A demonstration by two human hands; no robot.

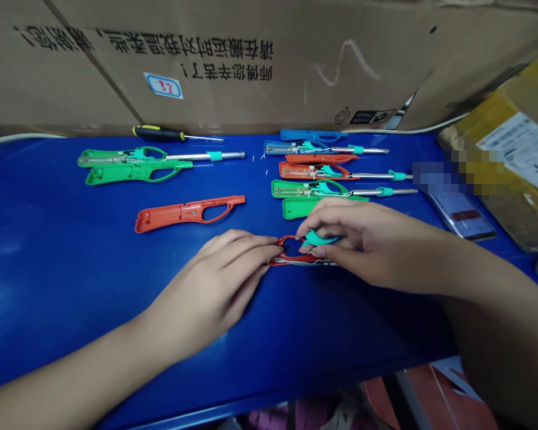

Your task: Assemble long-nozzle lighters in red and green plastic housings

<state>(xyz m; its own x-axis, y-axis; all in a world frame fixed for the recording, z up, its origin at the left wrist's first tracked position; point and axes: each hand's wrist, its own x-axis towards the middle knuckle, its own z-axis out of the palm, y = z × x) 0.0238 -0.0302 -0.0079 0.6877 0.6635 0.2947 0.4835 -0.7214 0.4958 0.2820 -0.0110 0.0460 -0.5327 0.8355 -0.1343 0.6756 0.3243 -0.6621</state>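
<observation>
At the table's middle lies an opened red lighter, of the long-necked kind, with its wires and part of its metal tube showing. My left hand grips the handle end of it, and the fingers cover much of that end. Above the trigger loop, my right hand pinches a teal trigger piece between thumb and fingers. Whether the trigger touches the casing, I cannot tell. A loose red half-shell lies to the left, apart from both hands.
Opened lighters lie behind my hands: blue, red and green, plus another green one at left. A screwdriver, tiny screws, a phone and a taped parcel surround them. A cardboard box walls the back.
</observation>
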